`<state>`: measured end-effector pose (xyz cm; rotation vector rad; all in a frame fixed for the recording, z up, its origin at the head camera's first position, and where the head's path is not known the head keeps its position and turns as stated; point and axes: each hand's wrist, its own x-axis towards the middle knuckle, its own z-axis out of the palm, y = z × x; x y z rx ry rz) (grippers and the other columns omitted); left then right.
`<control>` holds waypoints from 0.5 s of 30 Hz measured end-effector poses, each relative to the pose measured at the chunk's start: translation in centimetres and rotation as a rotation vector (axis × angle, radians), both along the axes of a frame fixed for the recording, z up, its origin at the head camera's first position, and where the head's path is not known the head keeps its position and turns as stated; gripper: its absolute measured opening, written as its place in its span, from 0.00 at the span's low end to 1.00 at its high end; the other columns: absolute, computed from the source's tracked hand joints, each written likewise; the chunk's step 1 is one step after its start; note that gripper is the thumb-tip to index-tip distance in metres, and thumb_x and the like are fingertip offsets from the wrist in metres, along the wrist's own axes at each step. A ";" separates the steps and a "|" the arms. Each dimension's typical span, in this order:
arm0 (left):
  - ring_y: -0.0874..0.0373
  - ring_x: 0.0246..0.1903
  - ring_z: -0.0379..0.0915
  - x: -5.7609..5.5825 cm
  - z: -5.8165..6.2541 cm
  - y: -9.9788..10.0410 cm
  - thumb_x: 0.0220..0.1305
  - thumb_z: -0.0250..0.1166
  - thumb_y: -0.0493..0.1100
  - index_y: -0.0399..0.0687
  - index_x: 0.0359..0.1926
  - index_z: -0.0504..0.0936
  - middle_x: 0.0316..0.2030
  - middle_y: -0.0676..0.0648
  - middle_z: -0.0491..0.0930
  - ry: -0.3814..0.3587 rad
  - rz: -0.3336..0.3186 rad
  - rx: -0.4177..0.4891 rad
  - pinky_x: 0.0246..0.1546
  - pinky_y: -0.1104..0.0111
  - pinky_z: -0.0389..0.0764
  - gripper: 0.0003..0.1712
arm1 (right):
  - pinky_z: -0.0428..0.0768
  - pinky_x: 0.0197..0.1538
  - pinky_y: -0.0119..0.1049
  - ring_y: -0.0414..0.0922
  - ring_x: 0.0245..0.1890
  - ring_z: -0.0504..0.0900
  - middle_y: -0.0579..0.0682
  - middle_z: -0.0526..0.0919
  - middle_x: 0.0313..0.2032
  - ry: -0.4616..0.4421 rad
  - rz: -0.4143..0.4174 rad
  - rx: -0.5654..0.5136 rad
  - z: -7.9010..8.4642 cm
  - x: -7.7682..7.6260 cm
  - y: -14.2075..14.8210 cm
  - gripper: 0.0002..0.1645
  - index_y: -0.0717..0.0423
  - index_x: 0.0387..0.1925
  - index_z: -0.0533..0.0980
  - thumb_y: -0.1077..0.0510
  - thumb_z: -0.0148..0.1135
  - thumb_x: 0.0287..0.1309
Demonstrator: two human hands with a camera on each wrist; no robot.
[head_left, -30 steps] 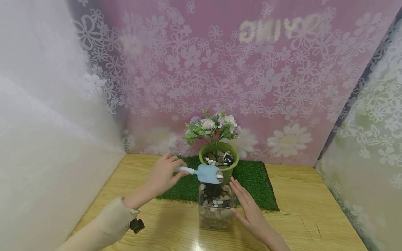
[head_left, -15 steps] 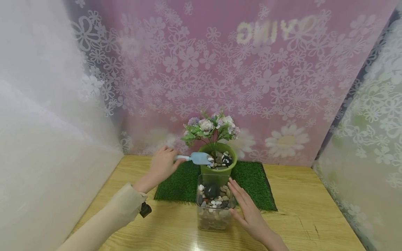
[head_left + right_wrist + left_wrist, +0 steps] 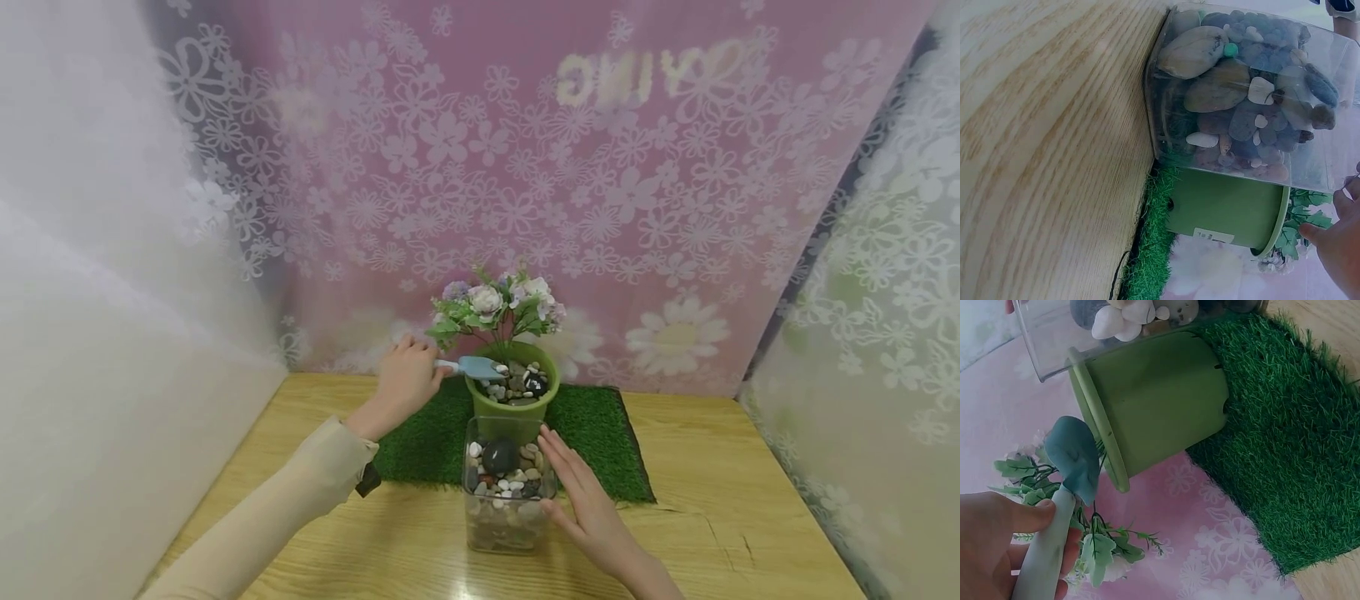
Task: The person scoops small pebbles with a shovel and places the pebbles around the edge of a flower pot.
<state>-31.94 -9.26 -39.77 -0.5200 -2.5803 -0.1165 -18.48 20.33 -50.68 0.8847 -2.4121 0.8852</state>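
My left hand (image 3: 407, 377) grips the white handle of a small shovel (image 3: 478, 367) with a light blue blade. The blade tilts over the left rim of a green flowerpot (image 3: 517, 408), with a white pebble at its tip. Inside the pot lie pebbles and a shiny black stone (image 3: 535, 383) around the stems of artificial flowers (image 3: 498, 304). In front stands a clear plastic container (image 3: 502, 525) of mixed pebbles, a large black stone (image 3: 500, 457) on top. My right hand (image 3: 588, 508), fingers straight, rests along the container's right side.
The pot stands on a green artificial grass mat (image 3: 607, 442) on a wood-grain table (image 3: 705, 492). Behind it hangs a pink flowered curtain (image 3: 465, 167). Pale sheets close off the left and right sides.
My left hand has carried the shovel from above the container back to the pot's left rim and tipped the blade. Pebbles have left the blade. My right hand stays at the container.
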 end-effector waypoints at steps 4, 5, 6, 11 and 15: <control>0.51 0.36 0.72 -0.1 0.0 0.2 0.66 0.70 0.56 0.49 0.40 0.88 0.35 0.48 0.84 -0.014 0.024 -0.020 0.35 0.58 0.74 0.16 | 0.40 0.74 0.23 0.48 0.79 0.50 0.54 0.53 0.79 0.008 0.004 -0.002 0.0 0.0 -0.1 0.50 0.57 0.79 0.53 0.63 0.67 0.60; 0.51 0.35 0.72 -0.1 0.1 0.3 0.66 0.69 0.56 0.49 0.38 0.88 0.33 0.47 0.83 -0.016 0.029 -0.035 0.35 0.59 0.74 0.16 | 0.40 0.74 0.23 0.48 0.79 0.50 0.54 0.53 0.79 0.011 0.005 -0.003 0.0 0.0 -0.1 0.50 0.58 0.79 0.54 0.64 0.67 0.60; 0.51 0.34 0.72 -0.1 0.2 0.5 0.67 0.69 0.56 0.49 0.36 0.88 0.31 0.47 0.83 -0.020 0.036 -0.054 0.34 0.59 0.74 0.16 | 0.40 0.74 0.23 0.49 0.79 0.51 0.54 0.53 0.79 0.016 0.005 -0.004 0.0 0.0 -0.1 0.50 0.59 0.79 0.54 0.64 0.67 0.59; 0.52 0.34 0.72 -0.4 1.7 2.1 0.67 0.68 0.56 0.51 0.35 0.88 0.27 0.48 0.81 -0.052 0.092 -0.192 0.32 0.62 0.69 0.15 | 0.41 0.74 0.23 0.52 0.78 0.53 0.55 0.54 0.78 0.028 0.007 -0.010 0.1 0.0 -0.1 0.50 0.59 0.79 0.54 0.64 0.67 0.59; 0.51 0.40 0.73 -0.8 2.9 3.8 0.67 0.69 0.53 0.52 0.27 0.86 0.25 0.48 0.81 -0.058 0.125 -0.286 0.35 0.63 0.67 0.14 | 0.41 0.74 0.24 0.55 0.77 0.54 0.55 0.54 0.78 0.028 0.008 -0.008 0.1 0.0 -0.1 0.50 0.58 0.79 0.54 0.64 0.67 0.59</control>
